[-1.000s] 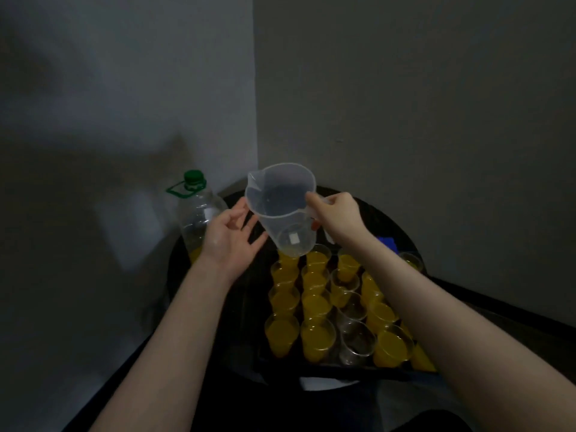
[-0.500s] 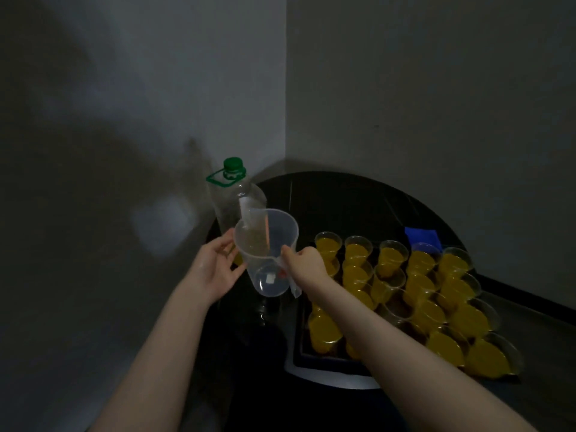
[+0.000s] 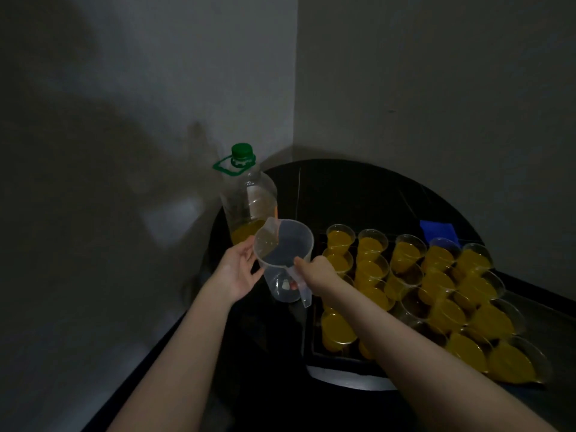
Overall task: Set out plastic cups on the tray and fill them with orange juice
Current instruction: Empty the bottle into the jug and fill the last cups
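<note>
- Clear plastic jug (image 3: 285,263) held upright, no juice visible inside, just left of the tray (image 3: 314,344) and in front of the bottle.
- Right hand (image 3: 314,271) curled round the jug's handle at its near right side; thumb up at the rim.
- Left hand (image 3: 238,269) spread, palm and straight fingers laid against the jug's left wall, not wrapped round it.
- Large clear bottle (image 3: 249,201) with green cap (image 3: 241,151) and green carry loop stood upright behind the jug, touching or just behind it; a low band of orange juice at the bottom.
- Plastic cups (image 3: 405,257) packed in rows on the dark tray, right of the jug; most filled with orange juice, a few in the middle looked unfilled.
- Nearest filled cup (image 3: 338,333) right of the jug, below the right forearm.
- Blue object (image 3: 438,230) lay behind the cups, far right of the jug; kind could not be told.
- Dark round table (image 3: 358,188) under everything, pushed into a wall corner.
</note>
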